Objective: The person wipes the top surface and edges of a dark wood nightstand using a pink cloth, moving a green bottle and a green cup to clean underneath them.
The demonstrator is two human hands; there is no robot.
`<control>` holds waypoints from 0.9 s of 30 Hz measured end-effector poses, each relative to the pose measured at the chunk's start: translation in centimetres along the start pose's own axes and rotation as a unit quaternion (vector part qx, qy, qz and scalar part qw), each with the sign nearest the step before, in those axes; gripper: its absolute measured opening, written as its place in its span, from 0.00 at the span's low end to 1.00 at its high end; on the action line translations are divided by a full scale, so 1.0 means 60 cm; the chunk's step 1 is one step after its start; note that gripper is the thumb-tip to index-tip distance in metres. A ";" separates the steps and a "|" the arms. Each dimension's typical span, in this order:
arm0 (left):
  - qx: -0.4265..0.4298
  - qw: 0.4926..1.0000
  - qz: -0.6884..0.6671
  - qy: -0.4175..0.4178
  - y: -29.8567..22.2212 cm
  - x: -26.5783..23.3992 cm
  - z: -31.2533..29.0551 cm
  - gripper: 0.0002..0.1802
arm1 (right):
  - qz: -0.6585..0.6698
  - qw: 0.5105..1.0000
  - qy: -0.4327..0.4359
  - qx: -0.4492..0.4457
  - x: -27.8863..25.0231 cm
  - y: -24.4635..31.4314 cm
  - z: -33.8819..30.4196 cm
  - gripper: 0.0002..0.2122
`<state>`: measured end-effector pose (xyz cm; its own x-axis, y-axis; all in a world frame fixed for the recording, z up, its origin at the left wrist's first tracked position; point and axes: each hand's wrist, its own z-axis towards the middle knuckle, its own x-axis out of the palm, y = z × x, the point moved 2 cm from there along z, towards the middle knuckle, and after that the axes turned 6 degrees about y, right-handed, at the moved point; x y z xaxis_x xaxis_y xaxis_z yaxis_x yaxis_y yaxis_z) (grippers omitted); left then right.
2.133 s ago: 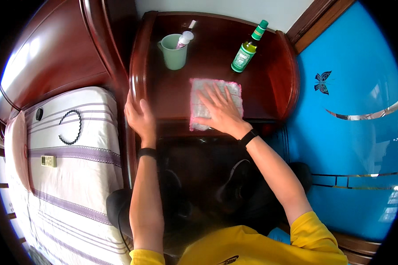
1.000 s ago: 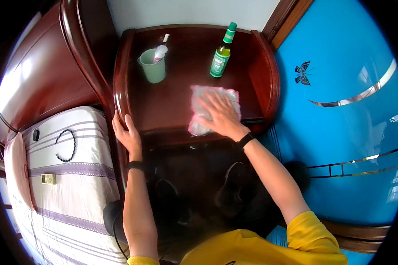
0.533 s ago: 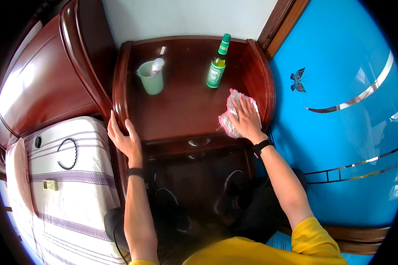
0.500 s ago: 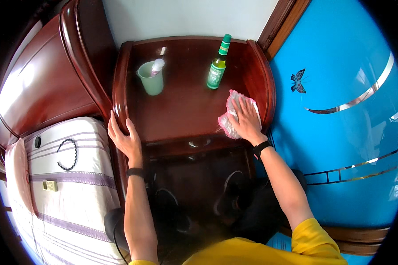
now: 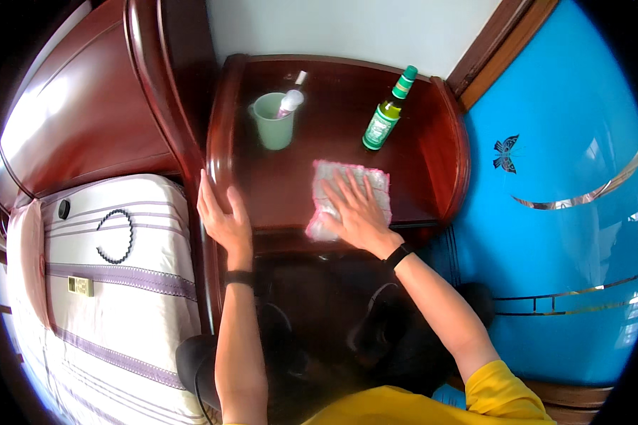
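Observation:
My right hand [image 5: 356, 211] lies flat, fingers spread, on a white cleaning cloth [image 5: 324, 172] with a pink edge. Under the palm, the cloth rests on the dark red wooden nightstand [image 5: 276, 185], close to its front edge. At the nightstand's left front corner is my left hand [image 5: 225, 221], thumb apart from the outstretched fingers, holding nothing. A green glass bottle [image 5: 383, 122] with a green cap stands behind the cloth. To the back left stands a pale green plastic cup [image 5: 275, 131] with a white-capped item [image 5: 290, 102] at its rim.
Left of the nightstand is a bed [image 5: 149, 248] with a striped sheet, holding a black headband [image 5: 130, 234], a pale remote control [image 5: 81, 285] and a small round black object [image 5: 64, 209]. A glossy blue panel [image 5: 553, 248] with a butterfly decoration rises at the right.
My right hand has slid the cloth leftward across the nightstand, away from its right side. My left hand stays by the left front corner. The whole view has shifted slightly.

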<state>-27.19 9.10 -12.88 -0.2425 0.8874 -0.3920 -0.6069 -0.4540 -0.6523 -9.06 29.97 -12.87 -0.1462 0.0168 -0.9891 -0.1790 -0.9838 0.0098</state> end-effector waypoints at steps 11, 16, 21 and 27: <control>-0.017 0.994 -0.091 0.064 -0.001 -0.014 0.003 0.31 | 0.053 0.993 -0.030 -0.103 0.003 0.170 0.118 0.42; -0.019 0.988 -0.130 0.085 0.000 -0.015 0.005 0.31 | 0.049 0.995 0.002 -0.088 0.015 0.186 0.136 0.42; -0.012 0.989 -0.120 0.087 0.009 -0.019 0.003 0.30 | 0.123 0.987 -0.034 -0.096 0.017 0.166 0.115 0.39; -0.002 0.992 -0.109 0.062 -0.004 -0.012 0.005 0.30 | 0.026 0.997 -0.052 -0.049 0.004 0.045 0.034 0.37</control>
<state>-27.09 8.56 -12.28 -0.0109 0.9482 -0.3175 -0.6320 -0.2526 -0.7327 -11.56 27.69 -12.80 -0.2548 -0.0218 -0.9668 -0.0732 -0.9964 0.0417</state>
